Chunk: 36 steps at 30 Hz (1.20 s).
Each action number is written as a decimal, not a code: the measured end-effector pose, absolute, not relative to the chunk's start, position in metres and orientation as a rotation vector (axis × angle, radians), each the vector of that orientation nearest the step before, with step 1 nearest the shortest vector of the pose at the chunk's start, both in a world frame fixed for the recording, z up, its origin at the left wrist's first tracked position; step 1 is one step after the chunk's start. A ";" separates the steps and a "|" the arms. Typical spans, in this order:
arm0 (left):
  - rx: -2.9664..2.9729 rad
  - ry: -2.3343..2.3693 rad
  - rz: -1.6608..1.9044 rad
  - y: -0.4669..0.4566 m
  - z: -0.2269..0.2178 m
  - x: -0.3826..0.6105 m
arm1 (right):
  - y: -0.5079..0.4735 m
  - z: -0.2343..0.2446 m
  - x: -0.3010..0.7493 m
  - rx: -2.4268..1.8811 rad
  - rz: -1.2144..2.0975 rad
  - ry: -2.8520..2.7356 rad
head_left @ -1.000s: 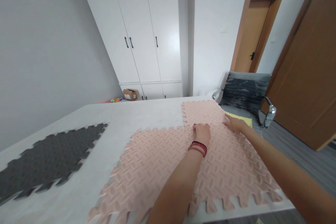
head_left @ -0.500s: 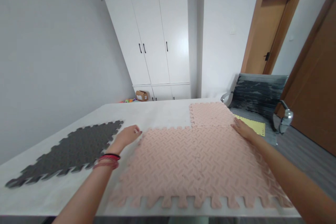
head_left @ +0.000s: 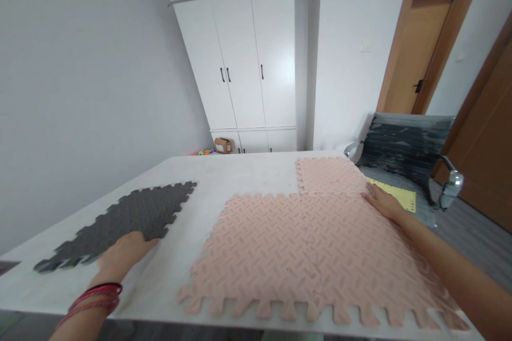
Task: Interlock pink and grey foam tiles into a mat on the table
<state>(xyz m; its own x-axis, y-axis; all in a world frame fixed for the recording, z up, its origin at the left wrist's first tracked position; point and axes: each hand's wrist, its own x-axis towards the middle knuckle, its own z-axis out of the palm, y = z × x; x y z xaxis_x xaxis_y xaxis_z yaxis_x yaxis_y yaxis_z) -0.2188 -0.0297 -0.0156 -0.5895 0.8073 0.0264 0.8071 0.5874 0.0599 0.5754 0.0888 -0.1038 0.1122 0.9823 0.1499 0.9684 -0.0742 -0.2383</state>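
My left hand point(head_left: 127, 251) reaches over the near edge of a dark grey foam puzzle mat point(head_left: 136, 213) on the left of the table. Its thumb points right, apart from the other fingers, which are partly hidden behind the hand. Red and black bands circle that wrist. Fingers outstretched, my right hand point(head_left: 382, 201) rests on the right edge of the joined pink foam mats, near a seam. Two pink mats point(head_left: 260, 245) lie side by side, and a smaller-looking pink mat point(head_left: 330, 175) adjoins them at the far right. All have interlocking toothed edges.
The white table point(head_left: 236, 173) carries the mats. Beyond its right edge stands a dark chair point(head_left: 404, 141) with metal arms and a yellow perforated sheet point(head_left: 394, 194) on its seat. A cardboard box point(head_left: 223, 145) and a white cabinet point(head_left: 256, 58) are behind the table.
My left hand has moved left and nearer, from beside the pink mat to the dark grey mat. My right hand stays at the pink mats' edge. The view has shifted slightly.
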 end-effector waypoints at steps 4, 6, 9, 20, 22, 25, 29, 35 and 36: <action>1.390 2.808 0.228 -0.023 -0.008 -0.226 | 0.089 -0.104 0.575 -2.130 0.080 -1.918; 1.366 2.823 0.374 -0.015 0.006 -0.224 | 0.088 -0.104 0.575 -2.128 0.082 -1.921; 1.396 2.794 0.659 0.007 0.034 -0.208 | 0.088 -0.103 0.575 -2.107 0.081 -1.938; 2.314 1.981 0.747 0.107 0.034 -0.067 | 0.090 -0.104 0.576 -2.116 0.079 -1.903; 2.400 1.906 0.588 0.116 0.019 -0.051 | 0.090 -0.104 0.576 -2.117 0.086 -1.898; 2.470 1.829 0.349 0.125 -0.003 -0.038 | 0.091 -0.104 0.577 -2.113 0.100 -1.895; 2.484 1.882 0.198 0.130 -0.015 -0.040 | 0.092 -0.105 0.577 -2.100 0.116 -1.887; 2.468 2.069 0.106 0.132 -0.010 -0.048 | 0.092 -0.105 0.579 -2.080 0.134 -1.875; 2.469 2.088 0.092 0.132 -0.010 -0.048 | 0.092 -0.105 0.579 -2.079 0.135 -1.870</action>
<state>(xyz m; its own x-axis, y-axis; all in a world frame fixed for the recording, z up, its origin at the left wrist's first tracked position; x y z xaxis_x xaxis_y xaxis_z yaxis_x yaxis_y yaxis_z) -0.0478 0.1318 -0.0098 0.1666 0.9806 0.1036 0.9859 -0.1639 -0.0341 0.5786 0.0917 -0.1050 0.1290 0.9796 0.1541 0.9472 -0.0758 -0.3115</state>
